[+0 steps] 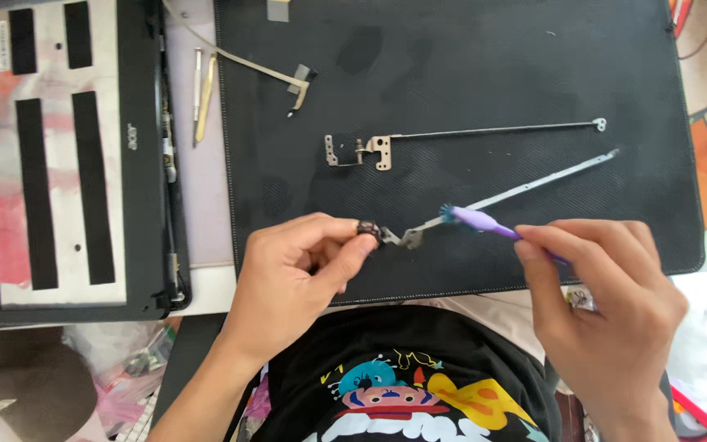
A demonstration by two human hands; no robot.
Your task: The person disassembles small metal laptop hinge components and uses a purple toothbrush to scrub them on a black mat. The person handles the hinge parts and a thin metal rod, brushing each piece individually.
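Observation:
My left hand pinches the hinge end of a long metal laptop hinge bracket that lies slanted across a black work mat. In my right hand is a small purple brush, its teal bristles touching the bracket's rod near the hinge end. A second hinge bracket of the same kind lies flat on the mat just beyond, untouched.
A laptop lid shell with black foil strips lies open at the left. Between it and the mat lie two thin pry tools. A flat ribbon cable rests on the mat's far left corner.

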